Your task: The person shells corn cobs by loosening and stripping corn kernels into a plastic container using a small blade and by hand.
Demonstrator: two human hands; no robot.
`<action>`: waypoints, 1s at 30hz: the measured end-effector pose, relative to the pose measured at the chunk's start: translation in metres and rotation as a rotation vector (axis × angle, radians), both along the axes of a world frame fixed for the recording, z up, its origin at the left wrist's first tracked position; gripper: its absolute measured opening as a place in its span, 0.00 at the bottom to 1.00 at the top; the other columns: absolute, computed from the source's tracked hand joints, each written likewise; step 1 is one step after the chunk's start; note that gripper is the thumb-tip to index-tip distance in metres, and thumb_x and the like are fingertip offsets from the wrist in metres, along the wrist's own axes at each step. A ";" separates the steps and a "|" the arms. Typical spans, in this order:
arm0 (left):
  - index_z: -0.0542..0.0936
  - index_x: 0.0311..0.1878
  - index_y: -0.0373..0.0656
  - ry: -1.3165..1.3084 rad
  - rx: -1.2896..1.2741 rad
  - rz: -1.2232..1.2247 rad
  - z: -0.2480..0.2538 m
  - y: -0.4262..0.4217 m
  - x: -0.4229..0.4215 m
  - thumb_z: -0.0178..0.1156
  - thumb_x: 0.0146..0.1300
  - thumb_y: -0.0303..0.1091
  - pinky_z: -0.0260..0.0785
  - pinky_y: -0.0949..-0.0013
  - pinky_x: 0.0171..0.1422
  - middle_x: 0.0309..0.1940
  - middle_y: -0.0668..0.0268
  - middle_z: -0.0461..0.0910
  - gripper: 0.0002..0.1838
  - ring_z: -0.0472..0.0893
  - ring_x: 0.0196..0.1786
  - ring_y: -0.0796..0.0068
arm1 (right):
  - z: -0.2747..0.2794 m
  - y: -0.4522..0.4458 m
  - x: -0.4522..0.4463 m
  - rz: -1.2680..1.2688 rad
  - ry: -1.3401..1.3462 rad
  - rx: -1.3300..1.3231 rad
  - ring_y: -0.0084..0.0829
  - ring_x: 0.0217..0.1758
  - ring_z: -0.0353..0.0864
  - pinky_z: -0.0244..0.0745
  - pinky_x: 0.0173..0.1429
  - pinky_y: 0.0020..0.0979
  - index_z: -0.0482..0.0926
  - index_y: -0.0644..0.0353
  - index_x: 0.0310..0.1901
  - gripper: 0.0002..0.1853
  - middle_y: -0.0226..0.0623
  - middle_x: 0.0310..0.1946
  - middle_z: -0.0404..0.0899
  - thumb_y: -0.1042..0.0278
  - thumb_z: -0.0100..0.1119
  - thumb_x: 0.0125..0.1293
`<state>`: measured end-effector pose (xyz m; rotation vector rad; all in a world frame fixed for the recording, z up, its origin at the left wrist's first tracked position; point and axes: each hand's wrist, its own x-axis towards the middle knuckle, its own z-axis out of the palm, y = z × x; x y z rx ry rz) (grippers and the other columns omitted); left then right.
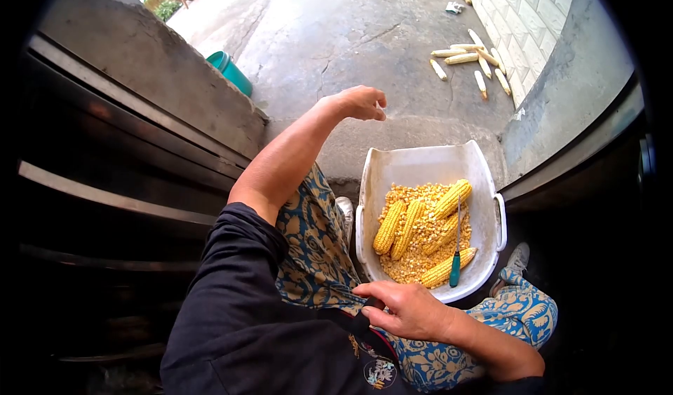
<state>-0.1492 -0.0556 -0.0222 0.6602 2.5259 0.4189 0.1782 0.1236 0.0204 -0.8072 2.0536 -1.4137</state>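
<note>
Outstretched over the concrete floor (301, 65), a person's left hand (364, 103) hangs half open, its fingers loosely bent downward; the palm is turned from view, so whether it contains anything cannot be told. The right hand (415, 312), low in front of the dark top (245, 311), has thumb and forefinger closed on a piece of black fabric (370, 314), its other fingers curled, near the rim of a white tub (420, 162).

The tub sits between the person's legs, clad in blue-and-tan patterned trousers (312, 255), with a layer of loose yellow kernels (420, 241) inside. Five yellow ears of corn (388, 227) lie on the kernels: two side by side at the left, three spaced down the right. A screwdriver (455, 269) with a teal handle lies in the tub, its handle toward the person and its thin shaft pointing away, across the ears on the right.

Light-colored shoes (517, 257) show at either side of the tub. Farther out, pale cobs (463, 58) lie scattered on the floor beside a white tiled wall (522, 27), with a small crumpled item (455, 7) beyond them. A green bucket (231, 74) stands against the rough wall (154, 65) at left.
</note>
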 end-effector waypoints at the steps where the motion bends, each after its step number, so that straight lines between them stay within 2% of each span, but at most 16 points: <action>1: 0.76 0.53 0.41 -0.001 0.000 0.000 0.000 0.000 0.000 0.63 0.57 0.44 0.71 0.61 0.53 0.45 0.55 0.81 0.23 0.80 0.47 0.60 | 0.000 0.000 0.000 0.007 -0.002 0.016 0.38 0.34 0.82 0.77 0.39 0.34 0.74 0.60 0.53 0.18 0.43 0.34 0.79 0.66 0.58 0.61; 3: 0.76 0.53 0.41 0.053 -0.010 -0.021 0.000 0.000 -0.001 0.63 0.57 0.44 0.71 0.61 0.52 0.45 0.55 0.81 0.24 0.81 0.46 0.60 | 0.000 0.001 0.001 0.010 -0.005 0.024 0.38 0.34 0.82 0.77 0.39 0.35 0.74 0.60 0.53 0.18 0.43 0.34 0.79 0.66 0.58 0.61; 11: 0.76 0.53 0.42 -0.001 -0.017 0.005 -0.001 0.000 -0.004 0.63 0.57 0.45 0.72 0.61 0.51 0.44 0.55 0.81 0.24 0.81 0.45 0.61 | -0.002 0.001 0.003 0.024 -0.007 0.052 0.40 0.35 0.82 0.77 0.41 0.36 0.75 0.60 0.53 0.18 0.44 0.36 0.80 0.65 0.58 0.61; 13: 0.76 0.54 0.42 0.004 -0.012 0.008 -0.002 0.000 -0.005 0.63 0.57 0.45 0.72 0.61 0.50 0.44 0.55 0.81 0.24 0.82 0.44 0.61 | -0.003 0.001 0.003 0.015 0.012 0.042 0.42 0.36 0.82 0.77 0.40 0.40 0.75 0.58 0.51 0.17 0.44 0.37 0.80 0.60 0.58 0.63; 15: 0.75 0.54 0.41 0.031 0.004 -0.025 -0.004 -0.001 -0.005 0.62 0.58 0.44 0.74 0.63 0.44 0.41 0.57 0.81 0.23 0.82 0.38 0.65 | -0.003 0.001 0.003 0.017 0.010 0.045 0.42 0.37 0.82 0.77 0.40 0.40 0.75 0.59 0.51 0.17 0.44 0.37 0.80 0.60 0.58 0.63; 30: 0.75 0.55 0.40 0.031 0.015 -0.027 0.003 0.000 -0.002 0.62 0.59 0.43 0.74 0.63 0.46 0.43 0.56 0.81 0.24 0.82 0.38 0.65 | -0.006 0.000 0.005 0.051 -0.002 0.099 0.45 0.41 0.81 0.77 0.44 0.41 0.74 0.59 0.51 0.18 0.45 0.39 0.80 0.60 0.56 0.63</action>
